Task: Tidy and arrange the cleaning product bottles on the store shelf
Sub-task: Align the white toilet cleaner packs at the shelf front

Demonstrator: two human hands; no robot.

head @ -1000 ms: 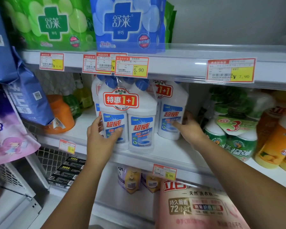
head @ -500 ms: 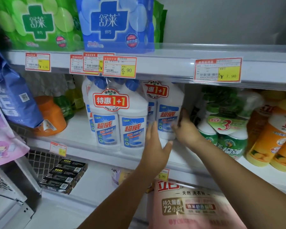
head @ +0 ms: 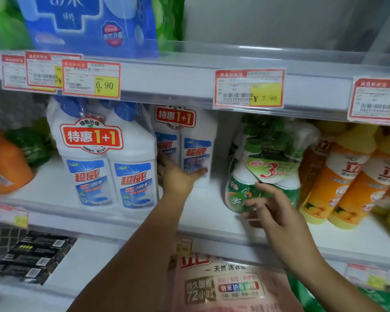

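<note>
head view: the left hand reaches up and forward from a long, nearly straight forearm to the rear twin pack of white toilet cleaner bottles, which stands on the middle shelf behind and to the right of the front twin pack. the palm faces the pack's lower part. the thumb is spread wide to the right and lies across the foot of the right-hand bottle, and the fingers stretch left towards the gap beside the front pack, spread rather than curled.

the right hand comes in from the lower right with the wrist bent a little. its fingers are splayed wide and loose, holding nothing, right in front of the lower part of the green spray bottle pack. the hand is blurred, so whether the tips touch the wrap cannot be told.

the green pack stands on the same shelf, apart from the rear white pack with bare shelf between them, and just beside the orange bottles on its right (those lean slightly). price tags hang on the rail of the shelf above.
</note>
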